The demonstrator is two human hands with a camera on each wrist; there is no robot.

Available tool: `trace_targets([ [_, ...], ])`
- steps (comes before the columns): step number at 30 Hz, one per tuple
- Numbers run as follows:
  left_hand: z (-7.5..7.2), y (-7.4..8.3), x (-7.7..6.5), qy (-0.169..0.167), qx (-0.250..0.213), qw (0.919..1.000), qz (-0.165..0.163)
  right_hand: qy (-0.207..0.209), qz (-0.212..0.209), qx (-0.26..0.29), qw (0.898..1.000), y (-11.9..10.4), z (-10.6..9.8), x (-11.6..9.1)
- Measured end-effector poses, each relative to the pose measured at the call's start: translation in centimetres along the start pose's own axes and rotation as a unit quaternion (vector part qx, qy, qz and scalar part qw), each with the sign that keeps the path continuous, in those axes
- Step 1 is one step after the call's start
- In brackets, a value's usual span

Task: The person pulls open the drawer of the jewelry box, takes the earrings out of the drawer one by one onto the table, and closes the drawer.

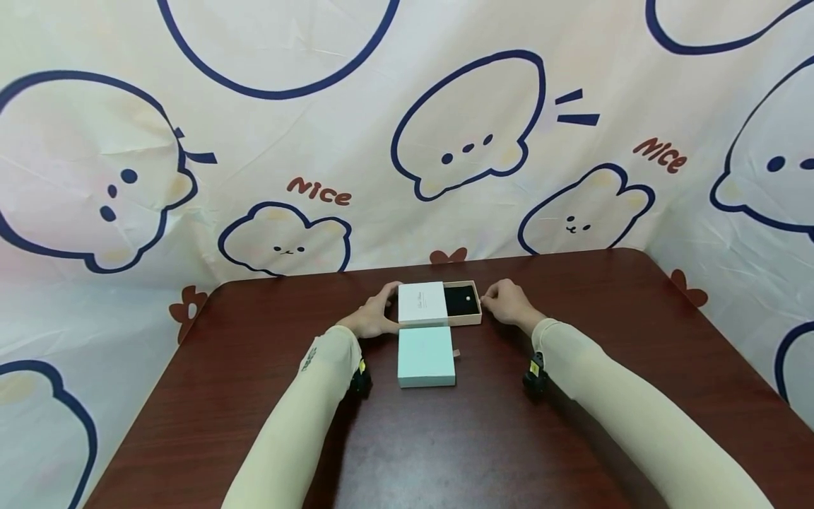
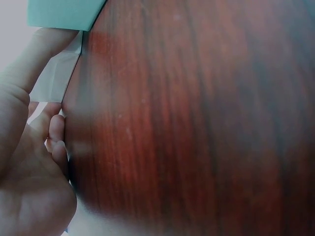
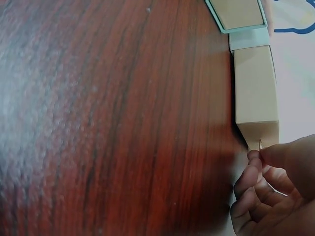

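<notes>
"Where does the drawer box [image 1: 432, 304] lie on your side?"

"I have it on the far part of the brown table [image 1: 254, 367], between the two hands. Its white sleeve [image 1: 416, 311] lies flat, and a beige tray [image 1: 467, 320] stands partly out of the right end."

"Anything in the tray?"

"I see a black insert [image 1: 456, 305] in the exposed part, with one small pale bead [image 1: 468, 298] on it. Whatever lies under the sleeve is hidden from me."

"And the fingers?"

"The left hand [image 1: 372, 317] grips the sleeve's left end, thumb on the near side, fingers on the far side. From the right wrist camera, I see the right hand [image 1: 505, 302] pinching a little pull tab [image 3: 260, 144] at the tray's end."

"The second container?"

"A mint box [image 1: 426, 357], just on the near side of the sleeve. Its inner drawer [image 3: 241, 12] sits inside, so I can't tell its contents. A short ribbon [image 1: 456, 353] sticks out at its right."
</notes>
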State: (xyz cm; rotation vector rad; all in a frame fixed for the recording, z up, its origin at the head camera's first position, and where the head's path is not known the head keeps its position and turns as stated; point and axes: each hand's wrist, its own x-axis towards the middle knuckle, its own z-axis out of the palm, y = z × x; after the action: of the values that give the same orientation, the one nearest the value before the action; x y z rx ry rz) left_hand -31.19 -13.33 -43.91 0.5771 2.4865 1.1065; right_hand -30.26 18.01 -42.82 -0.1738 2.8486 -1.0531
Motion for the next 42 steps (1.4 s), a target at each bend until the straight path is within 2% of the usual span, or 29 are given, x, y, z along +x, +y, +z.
trace_targets([
  [22, 0.1, 0.1, 0.1, 0.003, 0.01, 1.0, 0.0, -0.002, -0.006, -0.007, 1.0, 0.6, -0.5, -0.1],
  [42, 0.0, 0.2, 0.0, 0.004, 0.017, 0.9998, -0.013, -0.009, 0.003, -0.006, 1.0, 0.6, -1.2, -0.2],
])
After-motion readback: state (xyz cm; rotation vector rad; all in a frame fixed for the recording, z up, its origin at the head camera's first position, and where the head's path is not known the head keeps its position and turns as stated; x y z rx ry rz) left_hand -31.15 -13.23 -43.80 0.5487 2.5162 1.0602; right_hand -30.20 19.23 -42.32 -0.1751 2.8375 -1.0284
